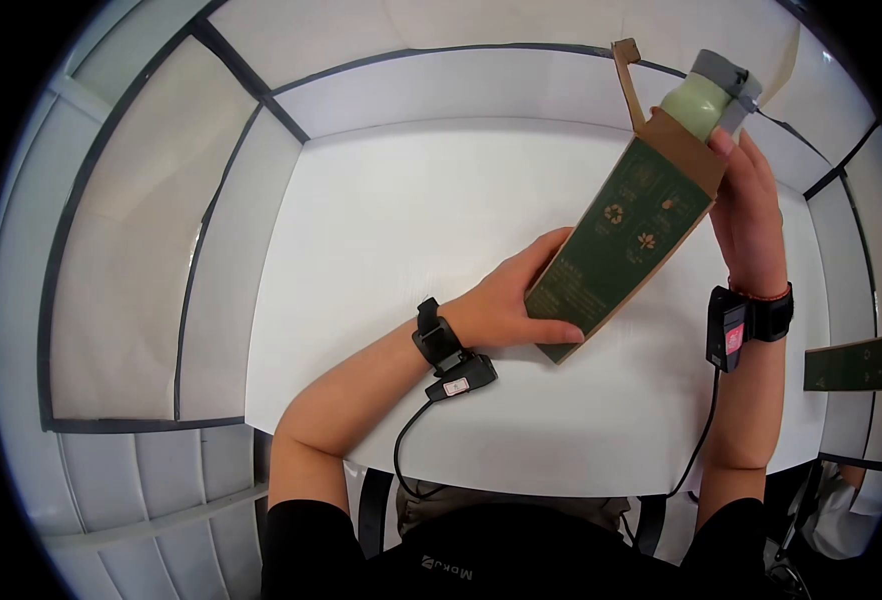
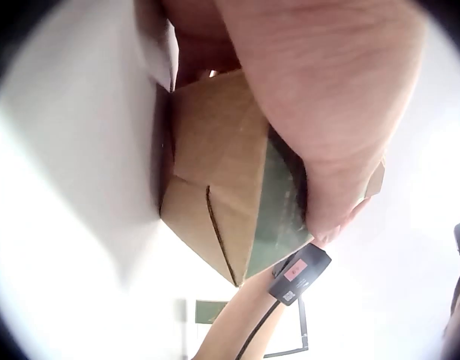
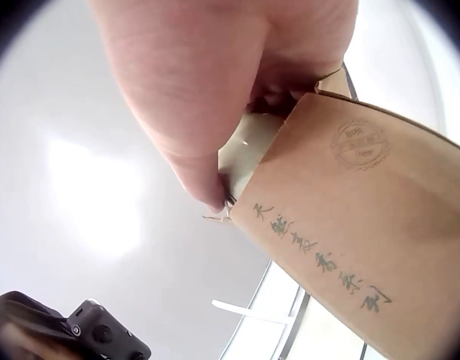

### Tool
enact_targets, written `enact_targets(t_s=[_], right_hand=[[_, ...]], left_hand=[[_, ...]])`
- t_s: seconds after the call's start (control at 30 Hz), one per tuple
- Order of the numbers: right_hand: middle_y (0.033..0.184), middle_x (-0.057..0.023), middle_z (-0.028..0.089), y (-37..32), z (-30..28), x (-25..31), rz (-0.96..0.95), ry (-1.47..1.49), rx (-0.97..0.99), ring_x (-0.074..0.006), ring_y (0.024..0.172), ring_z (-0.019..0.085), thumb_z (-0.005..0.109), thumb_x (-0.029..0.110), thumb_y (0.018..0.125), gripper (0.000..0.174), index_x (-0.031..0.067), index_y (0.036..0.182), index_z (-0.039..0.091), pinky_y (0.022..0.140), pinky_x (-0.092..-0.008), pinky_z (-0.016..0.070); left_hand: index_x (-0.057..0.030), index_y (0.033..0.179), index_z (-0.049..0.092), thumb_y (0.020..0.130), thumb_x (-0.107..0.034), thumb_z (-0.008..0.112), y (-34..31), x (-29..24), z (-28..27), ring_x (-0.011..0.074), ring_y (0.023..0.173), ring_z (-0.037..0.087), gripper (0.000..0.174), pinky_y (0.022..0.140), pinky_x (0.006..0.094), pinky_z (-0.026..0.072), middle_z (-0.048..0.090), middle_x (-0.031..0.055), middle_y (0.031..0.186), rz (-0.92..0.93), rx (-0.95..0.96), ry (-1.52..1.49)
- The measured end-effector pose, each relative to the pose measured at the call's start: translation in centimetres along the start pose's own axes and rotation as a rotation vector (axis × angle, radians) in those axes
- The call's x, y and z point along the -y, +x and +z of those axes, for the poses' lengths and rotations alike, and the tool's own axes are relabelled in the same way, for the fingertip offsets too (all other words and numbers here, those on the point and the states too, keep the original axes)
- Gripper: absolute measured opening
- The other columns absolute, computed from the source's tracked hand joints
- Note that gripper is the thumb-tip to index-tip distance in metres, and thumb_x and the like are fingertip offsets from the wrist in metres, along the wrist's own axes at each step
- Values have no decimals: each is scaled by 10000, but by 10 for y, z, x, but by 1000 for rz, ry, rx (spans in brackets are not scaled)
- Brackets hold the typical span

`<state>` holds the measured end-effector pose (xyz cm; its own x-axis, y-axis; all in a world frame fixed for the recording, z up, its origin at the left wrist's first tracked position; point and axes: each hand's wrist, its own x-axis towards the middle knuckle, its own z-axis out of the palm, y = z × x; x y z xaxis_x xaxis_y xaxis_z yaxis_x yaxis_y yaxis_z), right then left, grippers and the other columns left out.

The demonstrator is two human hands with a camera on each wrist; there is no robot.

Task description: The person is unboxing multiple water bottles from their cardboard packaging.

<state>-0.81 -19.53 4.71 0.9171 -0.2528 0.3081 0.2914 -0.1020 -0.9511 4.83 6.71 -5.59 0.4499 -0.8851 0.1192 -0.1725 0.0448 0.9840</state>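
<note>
A tall green and brown cardboard box (image 1: 621, 240) is tilted over the table, its mouth pointing to the upper right. Out of that mouth sticks a pale green bottle (image 1: 696, 105) with a grey lid (image 1: 723, 70); its lower part is hidden inside. My left hand (image 1: 506, 300) grips the box's lower end, thumb across the printed green face. In the left wrist view the brown bottom (image 2: 215, 150) of the box shows beneath that palm. At the mouth, my right hand (image 1: 753, 215) holds the bottle, thumb and fingers around it in the right wrist view.
An open cardboard flap (image 1: 628, 85) stands up from the box's mouth. White table (image 1: 391, 210) lies below, with pale panels in black frames around it. Another green box (image 1: 849, 365) is at the right edge. Cables (image 1: 706, 430) hang from both wrist cameras.
</note>
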Motion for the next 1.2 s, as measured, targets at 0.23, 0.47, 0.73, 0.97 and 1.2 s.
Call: enact_targets(t_s=[0.23, 0.47, 0.73, 0.97, 1.2], right_hand=[[1088, -46, 664, -1, 2, 0, 11, 7, -22, -134, 1043, 579, 641, 348, 958, 473, -11, 1264, 608, 955, -277, 404], [1056, -66, 662, 0, -8, -3, -123, -139, -55, -132, 931, 613, 705, 225, 911, 551, 28, 1390, 517, 784, -264, 471], [1095, -79, 653, 1, -2, 3, -164, -88, 12, -137, 940, 621, 756, 161, 865, 692, 54, 1459, 419, 777, -263, 482], [1280, -100, 595, 2, -4, 7, -342, -61, 42, -198, 1130, 595, 775, 146, 824, 767, 40, 1488, 406, 968, -327, 485], [1346, -93, 556, -1, -14, 3, -335, -23, 74, -225, 1224, 544, 816, 202, 777, 839, 42, 1493, 410, 1043, -355, 445]], left_hand=[[-46, 1555, 246, 765, -309, 877, -2, 1, 0, 265, 1381, 445, 1046, 1138, 399, 374, 460, 149, 1474, -35, -4, -30], [-42, 1555, 246, 763, -287, 876, -2, 1, 0, 257, 1383, 444, 1041, 1140, 396, 374, 462, 149, 1471, -17, 2, -16], [-42, 1554, 244, 754, -267, 883, -3, -1, 1, 249, 1380, 446, 1047, 1137, 403, 376, 458, 145, 1472, 1, -37, -31], [-45, 1559, 251, 739, -262, 897, -2, -3, -1, 243, 1360, 472, 1066, 1130, 401, 391, 470, 134, 1470, 45, -35, -29], [-57, 1560, 274, 705, -248, 924, -5, 0, -3, 229, 1388, 440, 1091, 1154, 392, 363, 459, 112, 1490, -12, 39, -109]])
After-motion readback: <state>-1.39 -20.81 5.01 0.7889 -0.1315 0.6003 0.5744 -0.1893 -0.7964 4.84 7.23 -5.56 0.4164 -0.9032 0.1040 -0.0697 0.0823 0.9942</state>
